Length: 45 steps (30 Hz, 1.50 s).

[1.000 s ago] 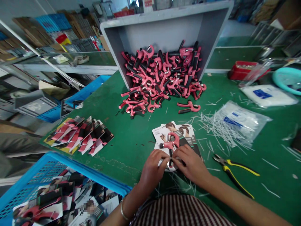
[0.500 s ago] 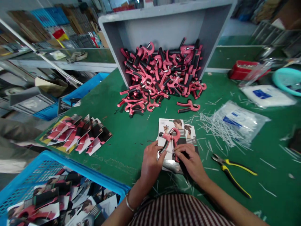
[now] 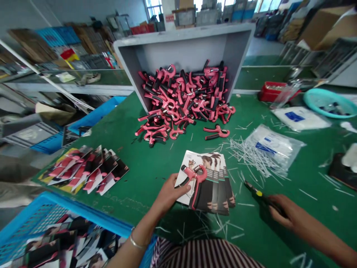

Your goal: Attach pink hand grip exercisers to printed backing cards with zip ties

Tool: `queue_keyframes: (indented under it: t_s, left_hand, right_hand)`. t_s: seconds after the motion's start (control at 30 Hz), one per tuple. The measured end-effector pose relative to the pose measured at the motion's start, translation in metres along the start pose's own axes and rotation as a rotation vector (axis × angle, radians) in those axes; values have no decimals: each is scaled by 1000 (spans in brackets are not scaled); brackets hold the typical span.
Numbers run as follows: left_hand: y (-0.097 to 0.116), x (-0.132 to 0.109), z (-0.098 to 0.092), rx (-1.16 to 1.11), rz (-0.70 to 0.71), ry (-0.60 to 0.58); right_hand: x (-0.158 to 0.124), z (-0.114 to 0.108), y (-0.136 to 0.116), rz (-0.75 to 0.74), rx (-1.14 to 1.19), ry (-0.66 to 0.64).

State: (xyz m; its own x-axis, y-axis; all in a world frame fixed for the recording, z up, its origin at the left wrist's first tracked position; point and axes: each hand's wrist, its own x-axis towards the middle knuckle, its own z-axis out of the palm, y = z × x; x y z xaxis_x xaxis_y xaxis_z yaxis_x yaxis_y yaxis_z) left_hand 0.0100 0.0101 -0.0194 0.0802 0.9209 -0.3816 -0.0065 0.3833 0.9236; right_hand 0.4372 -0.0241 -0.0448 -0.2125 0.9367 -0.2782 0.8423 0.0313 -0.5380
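My left hand [image 3: 170,191] grips a pink-and-black hand grip strengthener [image 3: 196,178] together with the printed card [image 3: 184,158] behind it. That card lies over or just above a fanned stack of similar cards [image 3: 221,186]. To the right, my right hand [image 3: 284,210] is closed around the handles of the diagonal cutting pliers [image 3: 255,190], whose jaws point forward and left, close to loose white cable ties [image 3: 253,158]. Part of the pliers' handles is hidden under the fingers.
A grey bin [image 3: 184,35] lies on its side with many hand grips spilling out. Carded grips [image 3: 86,169] lie at left, above a blue basket [image 3: 92,212] of carded grips. At right are plastic bags [image 3: 275,147], a red box [image 3: 275,91] and a turquoise basin [image 3: 330,102].
My right hand has left the hand grip and taken hold of the pliers on the right. The left hand still holds the grip and card, now tilted. The camera view has shifted.
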Motion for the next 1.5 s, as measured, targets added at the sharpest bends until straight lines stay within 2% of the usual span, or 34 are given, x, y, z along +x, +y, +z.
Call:
queue_keyframes:
  t_s: [0.1, 0.17, 0.23, 0.3, 0.4, 0.7, 0.83, 0.9, 0.93, 1.07, 1.13, 1.23, 1.3, 1.33, 1.4, 1.5]
  left_hand:
    - [-2, -9, 9, 111, 114, 83]
    - [-2, -15, 14, 160, 173, 131]
    - [1, -20, 19, 170, 201, 135]
    - [6, -23, 21, 166, 226, 116]
    - [13, -28, 23, 216, 267, 101]
    - [24, -31, 24, 392, 326, 11]
    - [25, -29, 24, 365, 318, 14]
    - [23, -28, 23, 329, 313, 21]
    - [22, -27, 23, 309, 310, 26]
    - [15, -24, 21, 165, 218, 47]
    - [13, -22, 21, 62, 118, 34]
    - [12, -15, 24, -58, 24, 48]
    - [15, -8, 29, -115, 51, 119]
    - [17, -4, 32, -149, 86, 160]
    - [25, 1, 37, -238, 168, 203]
    - [38, 3, 44, -381, 223, 168]
  right_hand:
    - [4, -2, -51, 135, 484, -165]
    - [6, 0, -84, 109, 709, -352]
    - [11, 3, -112, 35, 846, -609]
    - [17, 3, -133, -18, 919, -805]
    - [25, -2, -150, -14, 969, -913]
    - [37, -14, -157, 80, 1035, -987]
    - [39, -6, -156, 107, 981, -920]
    - [41, 2, -155, 59, 847, -839]
    - [42, 6, -154, -8, 740, -757]
    - [48, 13, -145, -380, 186, -274]
    - [48, 11, -144, -473, 10, -176]
    - [41, 7, -152, -609, -62, -232]
    - [36, 9, -165, -687, 19, -342]
    - [34, 12, -172, -681, 114, -406]
    - [33, 22, -183, -545, 422, -554]
    - [35, 42, -188, -228, 1004, -793]
